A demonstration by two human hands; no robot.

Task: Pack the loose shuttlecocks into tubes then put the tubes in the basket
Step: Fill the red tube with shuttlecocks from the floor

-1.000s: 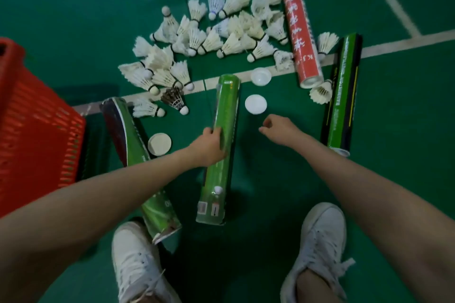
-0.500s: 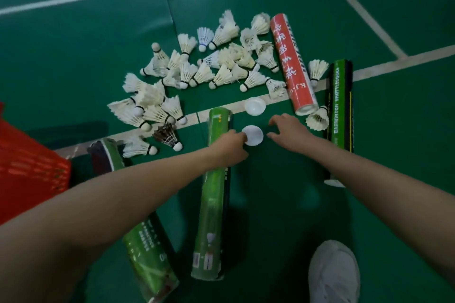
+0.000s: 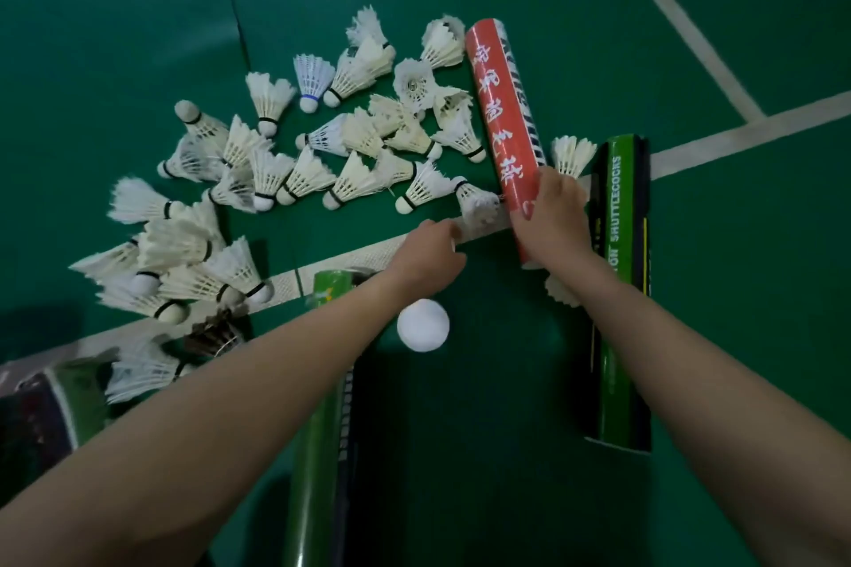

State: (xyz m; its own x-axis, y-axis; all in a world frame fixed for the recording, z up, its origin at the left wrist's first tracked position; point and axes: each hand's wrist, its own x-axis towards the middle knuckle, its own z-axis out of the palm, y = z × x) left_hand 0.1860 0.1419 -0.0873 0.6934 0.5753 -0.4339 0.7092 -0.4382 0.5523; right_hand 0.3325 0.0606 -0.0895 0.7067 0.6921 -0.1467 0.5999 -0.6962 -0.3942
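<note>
Since the earlier frame the left hand [image 3: 426,256] had come off the green cardboard tube [image 3: 317,474] in the lower middle of the frame and moved up to the white court line [image 3: 737,134]. The right hand [image 3: 550,216] had gone from beside the white round cap [image 3: 422,325] to the red cardboard tube [image 3: 499,106], right of centre.

That hand's fingers were wrapped round the red tube's lower end. The tube lay on the green court floor [image 3: 115,60] with its long axis running almost straight up the frame, the gripped end towards the person. The left hand was knuckles-up with fingers curled under; whether it held anything could not be told.

The loose white feather shuttlecocks [image 3: 304,175] lay scattered to the left of the red tube. The nearest shuttlecock [image 3: 476,200] was just beside both the tube's lower end and the left hand, so the left hand looked better placed to feed it in.
</note>
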